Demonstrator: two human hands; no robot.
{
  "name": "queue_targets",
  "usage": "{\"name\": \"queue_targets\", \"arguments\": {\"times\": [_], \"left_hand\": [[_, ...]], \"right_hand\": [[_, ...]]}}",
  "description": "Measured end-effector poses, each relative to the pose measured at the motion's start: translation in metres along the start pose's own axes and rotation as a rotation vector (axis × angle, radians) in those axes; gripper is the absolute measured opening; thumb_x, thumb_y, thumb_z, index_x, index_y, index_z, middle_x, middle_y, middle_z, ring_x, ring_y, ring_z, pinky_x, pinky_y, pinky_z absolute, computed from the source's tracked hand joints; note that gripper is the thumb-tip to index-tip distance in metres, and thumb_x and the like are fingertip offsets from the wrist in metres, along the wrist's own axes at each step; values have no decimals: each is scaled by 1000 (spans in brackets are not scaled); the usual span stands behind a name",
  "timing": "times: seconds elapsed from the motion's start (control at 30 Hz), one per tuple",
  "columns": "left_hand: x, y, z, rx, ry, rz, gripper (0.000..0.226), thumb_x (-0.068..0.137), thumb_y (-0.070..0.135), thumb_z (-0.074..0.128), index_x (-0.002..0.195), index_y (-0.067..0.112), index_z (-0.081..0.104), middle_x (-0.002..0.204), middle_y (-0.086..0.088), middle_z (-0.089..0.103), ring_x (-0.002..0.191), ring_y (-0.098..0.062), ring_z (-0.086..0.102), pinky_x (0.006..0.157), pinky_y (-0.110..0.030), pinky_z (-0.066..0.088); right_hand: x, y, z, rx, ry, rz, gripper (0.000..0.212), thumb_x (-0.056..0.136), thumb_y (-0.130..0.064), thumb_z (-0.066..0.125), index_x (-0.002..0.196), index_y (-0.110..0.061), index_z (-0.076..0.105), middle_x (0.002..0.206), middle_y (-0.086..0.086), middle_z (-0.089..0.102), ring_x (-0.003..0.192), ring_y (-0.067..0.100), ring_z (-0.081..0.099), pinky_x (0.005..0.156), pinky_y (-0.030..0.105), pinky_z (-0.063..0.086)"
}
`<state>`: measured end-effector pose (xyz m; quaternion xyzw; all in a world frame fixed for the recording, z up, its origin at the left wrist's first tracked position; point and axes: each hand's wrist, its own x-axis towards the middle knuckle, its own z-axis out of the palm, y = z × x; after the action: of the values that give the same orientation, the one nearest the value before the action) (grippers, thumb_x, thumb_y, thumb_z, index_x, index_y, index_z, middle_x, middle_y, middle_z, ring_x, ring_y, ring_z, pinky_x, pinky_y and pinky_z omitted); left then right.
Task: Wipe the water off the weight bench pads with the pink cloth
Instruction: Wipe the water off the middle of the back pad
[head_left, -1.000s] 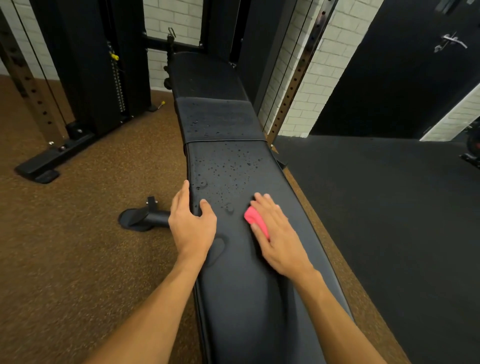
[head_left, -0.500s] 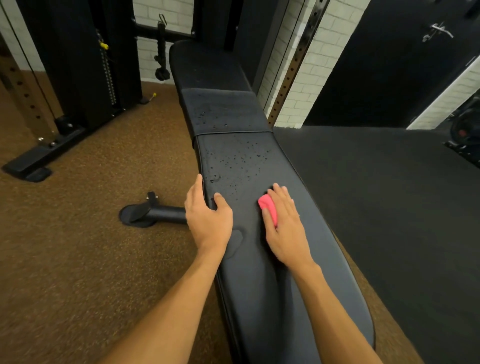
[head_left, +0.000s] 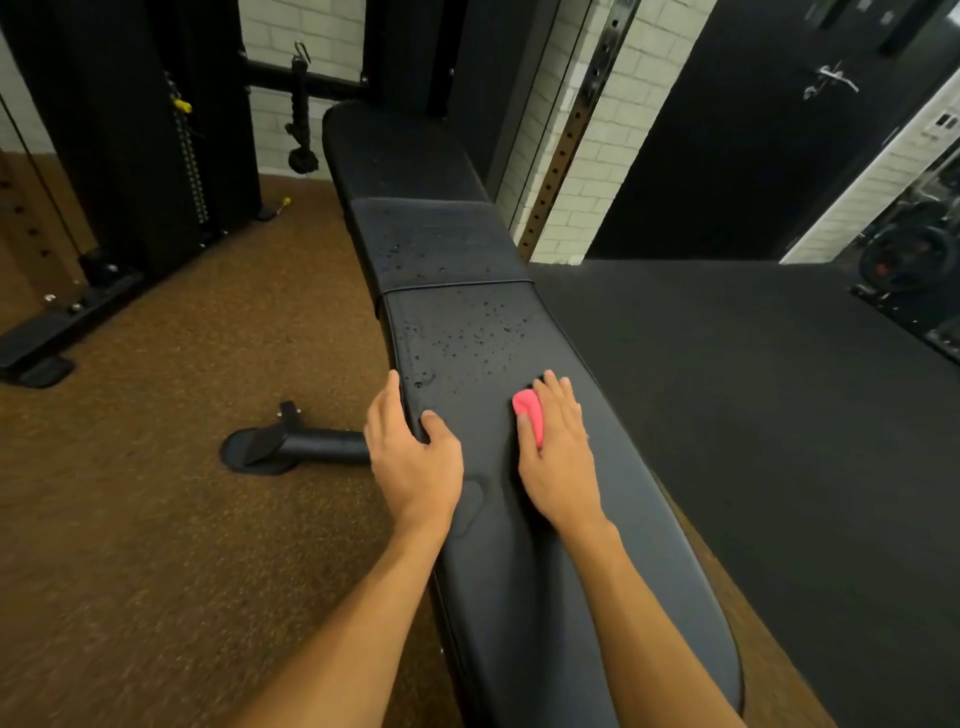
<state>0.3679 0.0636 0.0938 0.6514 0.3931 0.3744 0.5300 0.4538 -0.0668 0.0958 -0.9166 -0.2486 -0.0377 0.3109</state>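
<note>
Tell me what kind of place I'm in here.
Most likely a gym: there's a long padded weight bench, a pin-loaded weight stack on the left, a perforated rack upright, and what look like weight plates at the far right.

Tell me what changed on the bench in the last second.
The right hand, pressing the pink cloth flat, slid slightly forward along the long pad toward the droplets. Nothing was taken up or let go. The left hand still grips the pad's left edge, and the droplets ahead remain unwiped.
</note>
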Motion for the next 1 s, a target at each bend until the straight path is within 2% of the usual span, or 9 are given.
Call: {"name": "queue_targets", "arguments": {"times": [0.1,0.27,0.33,0.43,0.57,0.67,0.8,0.9,1.0], "left_hand": [[-1,2,-1,17,1,-10,62,97,9,60,157,20,47,154,-1,48,144,-18,43,111,-18,24],[0,4,1,52,8,-10,60,98,10,59,156,20,47,153,-1,49,143,-20,45,110,-20,26],[1,7,2,57,21,-44,58,98,12,59,154,21,48,152,1,48,141,-19,46,108,-22,28],[5,14,3,91,15,-88,54,96,14,59,148,21,47,149,1,46,134,-21,50,101,-26,32],[21,23,10,202,42,-72,44,96,24,62,137,16,47,140,-8,47,130,-30,49,101,-38,38],[28,25,17,290,55,-93,46,97,31,59,138,16,45,142,-11,48,131,-35,50,106,-51,42],[29,20,19,297,61,-96,46,100,36,55,141,17,46,144,-12,49,128,-38,53,101,-50,43],[28,21,18,277,41,-109,45,102,38,54,142,19,46,145,-9,48,128,-34,53,100,-46,42],[29,22,16,282,52,-114,45,102,40,54,142,19,46,145,-7,48,127,-32,54,95,-42,39]], "right_hand": [[25,-21,15,14,12,39,57,116,-36,35,167,-12,29,178,0,15,165,14,-3,135,39,-2],[5,-28,18,-8,-124,-330,56,116,-34,40,167,-15,30,177,-6,16,164,7,-5,133,32,-2],[-7,-9,8,-22,-132,-377,54,116,-36,42,167,-19,33,177,-10,18,163,2,-3,133,29,0],[-4,17,-3,-1,-50,-201,55,116,-40,39,166,-18,33,177,-9,17,164,4,-2,135,34,2],[39,-3,11,-41,-5,-51,58,116,-35,34,167,-9,28,178,3,14,166,21,-1,135,46,5],[43,-21,21,-29,-53,-186,57,116,-31,37,166,-8,29,178,7,16,166,24,1,134,41,-1],[17,2,5,-30,-129,-400,56,115,-37,41,166,-15,32,177,-4,19,165,9,0,134,34,0],[23,28,-9,-28,-48,-217,59,115,-44,37,167,-16,31,177,-7,19,164,7,1,134,33,2],[58,23,-4,-47,8,-30,60,115,-40,34,167,-10,27,177,3,19,166,20,3,135,42,4]]}}
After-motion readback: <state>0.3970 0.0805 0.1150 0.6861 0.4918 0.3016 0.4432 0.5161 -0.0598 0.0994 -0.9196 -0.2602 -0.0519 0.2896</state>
